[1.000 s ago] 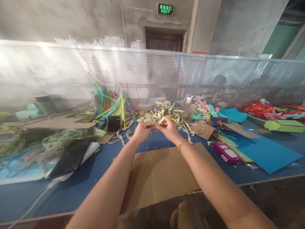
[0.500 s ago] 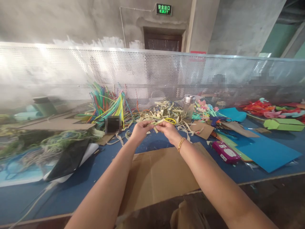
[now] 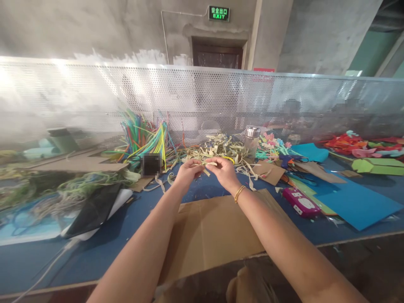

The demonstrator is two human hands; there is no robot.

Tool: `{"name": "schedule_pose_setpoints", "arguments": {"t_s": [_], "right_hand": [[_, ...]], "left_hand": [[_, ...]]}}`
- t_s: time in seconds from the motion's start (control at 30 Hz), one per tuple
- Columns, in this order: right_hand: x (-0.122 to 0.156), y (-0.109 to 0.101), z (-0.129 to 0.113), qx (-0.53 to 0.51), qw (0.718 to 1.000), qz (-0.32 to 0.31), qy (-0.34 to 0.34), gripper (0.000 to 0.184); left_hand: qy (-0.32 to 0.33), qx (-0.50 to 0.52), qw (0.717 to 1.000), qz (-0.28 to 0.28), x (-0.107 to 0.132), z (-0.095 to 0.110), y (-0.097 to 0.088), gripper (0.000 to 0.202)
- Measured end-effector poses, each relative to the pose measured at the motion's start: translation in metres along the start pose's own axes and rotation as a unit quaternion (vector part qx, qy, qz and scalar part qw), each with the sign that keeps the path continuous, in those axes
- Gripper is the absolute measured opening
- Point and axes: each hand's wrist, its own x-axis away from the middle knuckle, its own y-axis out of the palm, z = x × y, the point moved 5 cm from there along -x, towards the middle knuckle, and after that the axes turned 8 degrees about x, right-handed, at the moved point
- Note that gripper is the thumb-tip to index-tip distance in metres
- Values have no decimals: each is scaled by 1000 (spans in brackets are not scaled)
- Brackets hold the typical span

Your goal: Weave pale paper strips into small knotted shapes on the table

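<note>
A pale yellow strip [image 3: 206, 172] sits between the hands, above the blue table [image 3: 202, 192]. As far as so small a view shows, left hand [image 3: 188, 172] and right hand [image 3: 224, 170] both pinch it in their fingertips. An uneven pull could tear it; a loose pinch could lose it among the tangled pale strips [image 3: 217, 145] on the far side. A cardboard sheet [image 3: 214, 231] lies nearer.

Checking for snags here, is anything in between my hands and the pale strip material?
Nothing visible is: your left hand and right hand both pinch the pale strip material directly. The cardboard sheet lies nearer you, the strip heap beyond.
</note>
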Motion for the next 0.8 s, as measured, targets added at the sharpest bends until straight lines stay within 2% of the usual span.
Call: {"name": "schedule_pose_setpoints", "arguments": {"t_s": [0.13, 0.33, 0.5, 0.63, 0.8], "right_hand": [[1, 0, -3, -13, 1000, 8, 8, 24], [2, -5, -16, 47, 996, 39, -61, 24], [3, 6, -11, -18, 999, -31, -10, 29], [5, 4, -6, -44, 999, 9, 27, 31], [5, 0, -7, 19, 1000, 23, 0, 27]], "left_hand": [[8, -18, 999, -25, 0, -4, 6, 27], [15, -27, 999, -25, 0, -3, 6, 25], [23, -18, 999, -25, 3, -2, 9, 28], [38, -16, 999, -20, 4, -2, 12, 29], [50, -42, 998, 1, 3, -2, 12, 32]]}}
